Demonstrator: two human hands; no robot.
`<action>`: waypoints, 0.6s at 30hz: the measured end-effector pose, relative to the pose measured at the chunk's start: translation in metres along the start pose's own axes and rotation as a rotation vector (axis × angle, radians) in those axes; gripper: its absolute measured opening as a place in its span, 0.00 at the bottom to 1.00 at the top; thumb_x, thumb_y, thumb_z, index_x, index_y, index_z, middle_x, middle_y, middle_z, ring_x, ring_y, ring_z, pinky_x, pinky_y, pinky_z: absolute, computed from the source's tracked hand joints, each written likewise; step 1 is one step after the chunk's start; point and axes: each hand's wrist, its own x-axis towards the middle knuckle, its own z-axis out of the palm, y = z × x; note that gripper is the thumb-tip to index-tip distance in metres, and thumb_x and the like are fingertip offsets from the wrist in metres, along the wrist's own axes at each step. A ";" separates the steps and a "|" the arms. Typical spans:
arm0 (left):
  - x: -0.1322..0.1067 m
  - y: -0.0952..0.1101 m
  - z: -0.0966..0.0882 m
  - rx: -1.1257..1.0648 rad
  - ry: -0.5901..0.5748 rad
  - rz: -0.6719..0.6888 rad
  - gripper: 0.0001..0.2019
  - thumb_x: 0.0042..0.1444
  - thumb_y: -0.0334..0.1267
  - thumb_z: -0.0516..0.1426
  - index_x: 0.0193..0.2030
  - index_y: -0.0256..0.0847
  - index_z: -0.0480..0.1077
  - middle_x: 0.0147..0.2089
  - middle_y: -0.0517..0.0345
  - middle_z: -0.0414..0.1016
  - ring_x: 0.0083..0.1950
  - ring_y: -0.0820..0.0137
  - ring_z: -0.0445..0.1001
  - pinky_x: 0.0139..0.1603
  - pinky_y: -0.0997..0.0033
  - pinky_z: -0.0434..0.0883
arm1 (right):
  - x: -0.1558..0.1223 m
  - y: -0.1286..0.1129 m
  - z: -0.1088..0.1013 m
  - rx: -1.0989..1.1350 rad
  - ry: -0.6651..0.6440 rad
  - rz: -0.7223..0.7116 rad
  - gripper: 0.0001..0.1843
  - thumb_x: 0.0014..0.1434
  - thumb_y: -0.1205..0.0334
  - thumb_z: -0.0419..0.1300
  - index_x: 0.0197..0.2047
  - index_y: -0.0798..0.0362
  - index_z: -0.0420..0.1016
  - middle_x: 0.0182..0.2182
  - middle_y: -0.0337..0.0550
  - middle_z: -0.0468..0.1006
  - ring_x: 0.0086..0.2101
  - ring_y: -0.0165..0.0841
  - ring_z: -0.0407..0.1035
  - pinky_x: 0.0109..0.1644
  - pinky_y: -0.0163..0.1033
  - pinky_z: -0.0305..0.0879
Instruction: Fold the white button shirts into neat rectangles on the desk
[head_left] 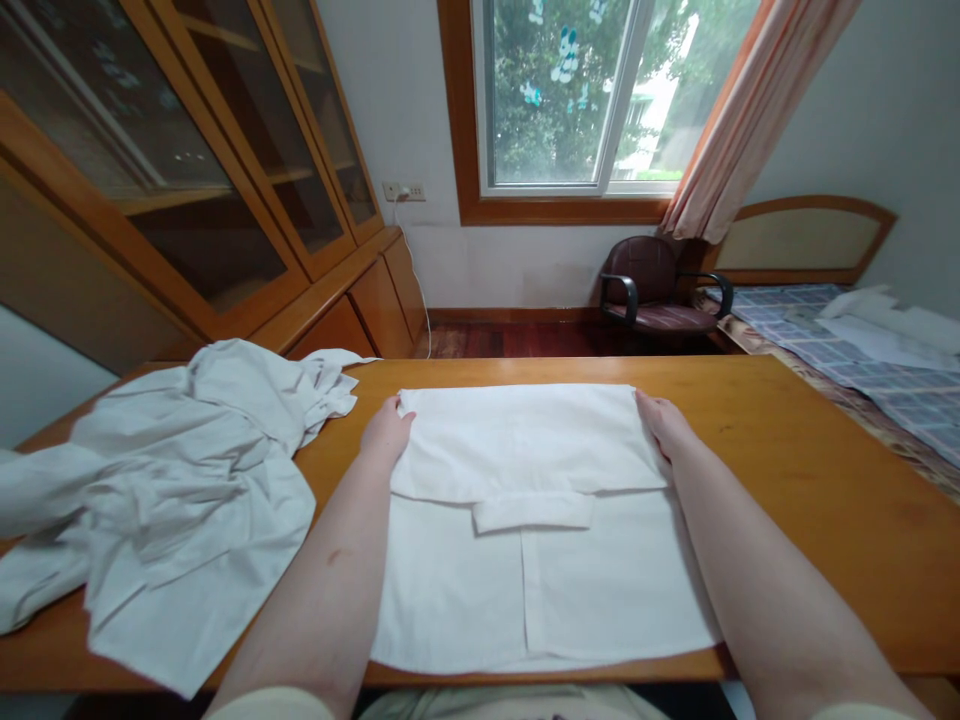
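A white coat-like garment (517, 440) lies flat on the wooden table (810, 500), its upper part folded over toward me. A short sewn strip, perhaps a back belt (532, 512), crosses its middle, and a seam or slit runs below that. At the far left corner of the fold, my left hand (388, 430) pinches the cloth. My right hand (664, 425) grips the far right corner, with its fingertips partly hidden by the fabric. Both arms reach along the garment's sides.
A crumpled heap of white cloth (202, 480) covers the table's left end. Beyond the table are a glass-fronted cabinet (225, 160), a maroon armchair (649, 285) and a window (585, 100). A bed (862, 340) with checked bedding stands on the right.
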 end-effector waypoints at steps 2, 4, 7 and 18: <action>-0.001 0.001 -0.001 0.006 0.000 -0.002 0.25 0.56 0.43 0.53 0.60 0.39 0.60 0.58 0.43 0.69 0.55 0.53 0.69 0.52 0.58 0.66 | 0.007 -0.002 0.002 -0.079 0.050 0.061 0.17 0.50 0.48 0.59 0.29 0.54 0.75 0.23 0.50 0.77 0.33 0.44 0.74 0.36 0.41 0.69; -0.001 0.001 -0.001 0.017 -0.002 -0.008 0.24 0.57 0.43 0.53 0.60 0.39 0.60 0.58 0.43 0.69 0.55 0.53 0.70 0.51 0.59 0.67 | 0.013 -0.002 0.004 -0.040 0.058 0.080 0.15 0.48 0.49 0.62 0.29 0.53 0.75 0.21 0.49 0.76 0.32 0.45 0.74 0.33 0.42 0.69; -0.001 0.001 -0.002 0.029 -0.012 -0.016 0.24 0.57 0.44 0.52 0.60 0.40 0.60 0.57 0.42 0.70 0.54 0.54 0.70 0.50 0.59 0.67 | 0.017 0.002 0.006 0.065 0.025 0.059 0.12 0.43 0.55 0.66 0.30 0.53 0.74 0.21 0.46 0.76 0.28 0.42 0.73 0.29 0.40 0.69; 0.002 -0.002 0.001 0.021 -0.011 -0.021 0.25 0.57 0.44 0.53 0.60 0.39 0.60 0.58 0.42 0.69 0.55 0.54 0.70 0.51 0.59 0.67 | 0.025 0.008 0.006 0.305 -0.043 0.007 0.20 0.37 0.70 0.66 0.36 0.52 0.69 0.33 0.46 0.78 0.28 0.36 0.73 0.28 0.39 0.71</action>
